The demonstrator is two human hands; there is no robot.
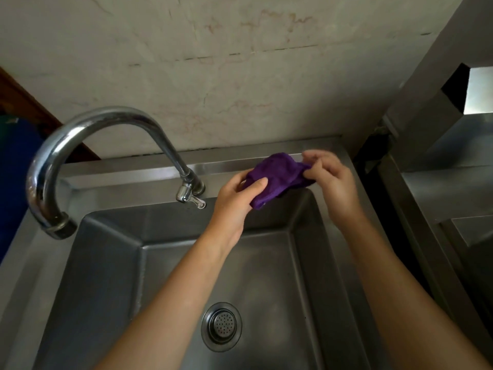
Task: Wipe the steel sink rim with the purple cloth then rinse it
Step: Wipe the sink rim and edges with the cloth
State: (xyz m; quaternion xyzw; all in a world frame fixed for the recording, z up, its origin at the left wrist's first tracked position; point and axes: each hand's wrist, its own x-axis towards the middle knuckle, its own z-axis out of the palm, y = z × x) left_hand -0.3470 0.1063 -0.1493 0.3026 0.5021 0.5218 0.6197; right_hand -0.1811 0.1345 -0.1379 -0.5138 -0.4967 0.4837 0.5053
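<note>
Head view: left hand (234, 198) and right hand (329, 180) each pinch one end of the crumpled purple cloth (277, 180), held above the back right corner of the brushed steel sink rim (149, 173), right of the curved chrome tap (88, 145). Judged step: bunching before wiping; next, press cloth onto rim

Faucet (106, 145) stands behind the sink (106, 263), drain strainer (222, 326) in its basin.
</note>
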